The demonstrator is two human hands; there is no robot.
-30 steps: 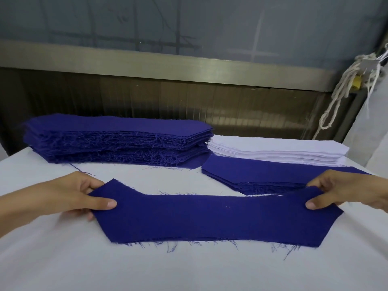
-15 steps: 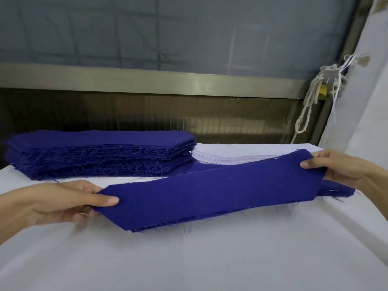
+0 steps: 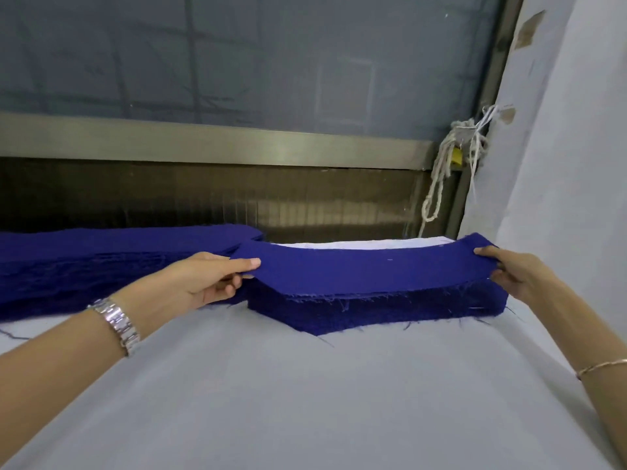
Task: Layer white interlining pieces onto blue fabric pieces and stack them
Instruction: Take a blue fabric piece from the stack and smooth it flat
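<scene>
A long blue fabric piece (image 3: 366, 269) hangs stretched between my hands, just above a low stack of blue pieces (image 3: 373, 312) on the table. My left hand (image 3: 207, 279) pinches its left end, thumb on top. My right hand (image 3: 515, 273) pinches its right end. Behind the held piece a thin strip of the white interlining stack (image 3: 366, 244) shows, mostly hidden. A taller pile of blue pieces (image 3: 101, 262) lies at the far left.
The table is covered with a white cloth (image 3: 305, 401). A metal rail (image 3: 203, 144) and window run along the back. A knotted white cord (image 3: 441, 178) hangs at the back right, beside a white wall (image 3: 559, 164).
Both hands lifted the blue piece off the near table and carried it back and right, over the low blue stack. The view swung to the right.
</scene>
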